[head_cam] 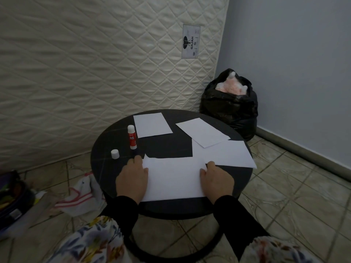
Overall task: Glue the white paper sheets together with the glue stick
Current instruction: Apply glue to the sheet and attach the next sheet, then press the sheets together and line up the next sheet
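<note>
A white paper sheet lies at the near side of the round black table. My left hand rests flat on its left edge and my right hand rests flat on its right edge. A red and white glue stick stands upright and uncapped at the left of the table, with its white cap standing apart in front of it. Three more white sheets lie further back: one at the far middle, one at the far right overlapping another at the right.
A quilted mattress leans upright behind the table. A black bag with a pink plush toy stands in the corner at the right. Cloth and a bag lie on the tiled floor at the left.
</note>
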